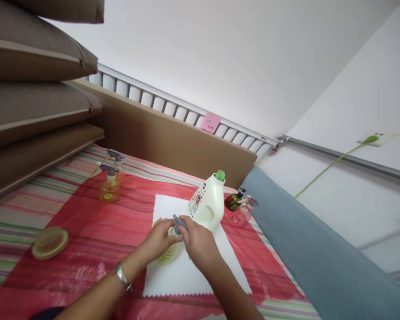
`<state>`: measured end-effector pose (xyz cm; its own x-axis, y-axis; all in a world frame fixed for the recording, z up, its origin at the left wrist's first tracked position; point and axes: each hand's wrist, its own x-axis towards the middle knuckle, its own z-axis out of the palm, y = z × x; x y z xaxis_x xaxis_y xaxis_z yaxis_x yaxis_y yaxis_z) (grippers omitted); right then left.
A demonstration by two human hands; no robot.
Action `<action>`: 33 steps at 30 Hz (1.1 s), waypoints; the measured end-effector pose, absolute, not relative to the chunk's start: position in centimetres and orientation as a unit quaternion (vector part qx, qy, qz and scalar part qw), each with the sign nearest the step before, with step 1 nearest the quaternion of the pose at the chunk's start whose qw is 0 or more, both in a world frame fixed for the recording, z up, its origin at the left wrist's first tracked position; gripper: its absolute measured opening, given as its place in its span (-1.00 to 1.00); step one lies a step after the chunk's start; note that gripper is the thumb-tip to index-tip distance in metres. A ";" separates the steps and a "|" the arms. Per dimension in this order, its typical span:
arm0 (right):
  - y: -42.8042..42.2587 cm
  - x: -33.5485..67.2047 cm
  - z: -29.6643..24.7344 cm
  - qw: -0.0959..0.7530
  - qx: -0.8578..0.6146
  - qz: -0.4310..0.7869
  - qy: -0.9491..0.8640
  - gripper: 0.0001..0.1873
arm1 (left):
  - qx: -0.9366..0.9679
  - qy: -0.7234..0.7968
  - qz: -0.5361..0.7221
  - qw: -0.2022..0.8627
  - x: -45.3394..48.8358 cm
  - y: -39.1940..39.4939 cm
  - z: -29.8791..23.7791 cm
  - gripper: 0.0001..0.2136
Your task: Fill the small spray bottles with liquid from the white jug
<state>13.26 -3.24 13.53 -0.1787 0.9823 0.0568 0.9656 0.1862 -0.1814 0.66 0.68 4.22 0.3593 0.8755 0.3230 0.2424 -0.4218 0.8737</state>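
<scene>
Left of the jug (pixel 208 204) are two pump bottles (pixel 109 189) and, nearer, a container (pixel 50 242); right, two dispensers (pixel 233 201); front-left, one bottle (pixel 168 254); behind, a panel (pixel 166 140).

Fingers (pixel 188 222) partly hide the pump bottle (pixel 168 254), and the pink note (pixel 211 122) is too small to read.

The striped cloth (pixel 20 213) is viewed obliquely by the head camera, at close range, forward and down, from above its near side toward its far edge and the wall (pixel 193 53).
</scene>
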 end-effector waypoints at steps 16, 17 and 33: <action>-3.3 13.3 14.1 0.065 -0.641 0.068 -0.762 -0.66 | 0.698 0.345 0.479 0.406 -0.2 0.5 4.9 -0.73; -3.3 13.4 14.0 0.067 -0.638 0.067 -0.764 -0.66 | 0.705 0.310 0.467 0.435 -0.2 0.5 5.0 -0.73; -3.4 13.1 14.4 0.066 -0.628 0.075 -0.772 -0.68 | 0.728 0.347 0.429 0.406 0.5 0.4 4.4 -0.75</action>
<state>13.10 -3.43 14.39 -0.2023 0.9793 0.0072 0.9597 0.1997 -0.1978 0.49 0.39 4.36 0.3916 0.8542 0.3421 0.1574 -0.4285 0.8897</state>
